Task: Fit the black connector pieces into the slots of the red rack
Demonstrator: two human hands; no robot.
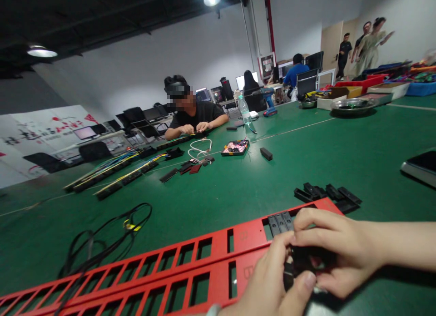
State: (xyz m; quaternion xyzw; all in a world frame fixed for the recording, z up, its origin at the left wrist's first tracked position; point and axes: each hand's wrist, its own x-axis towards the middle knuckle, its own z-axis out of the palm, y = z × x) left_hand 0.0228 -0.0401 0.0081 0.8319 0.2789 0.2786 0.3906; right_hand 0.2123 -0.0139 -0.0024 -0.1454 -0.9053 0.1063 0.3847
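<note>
A small black part (289, 276), partly hidden, sits clamped in the grip of the left hand (267, 277) and right hand (344, 243), at the red frames' (250, 239) right end. Probably light, stiff and smooth, it suits fingertips on opposite sides.

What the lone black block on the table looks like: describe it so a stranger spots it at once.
On the green table, look past the red slotted frames to the shallow black tray with pink inside. The small, oblong black block lies just to its right. It lies alone, unlike the black pieces clustered beyond the right hand.
</note>
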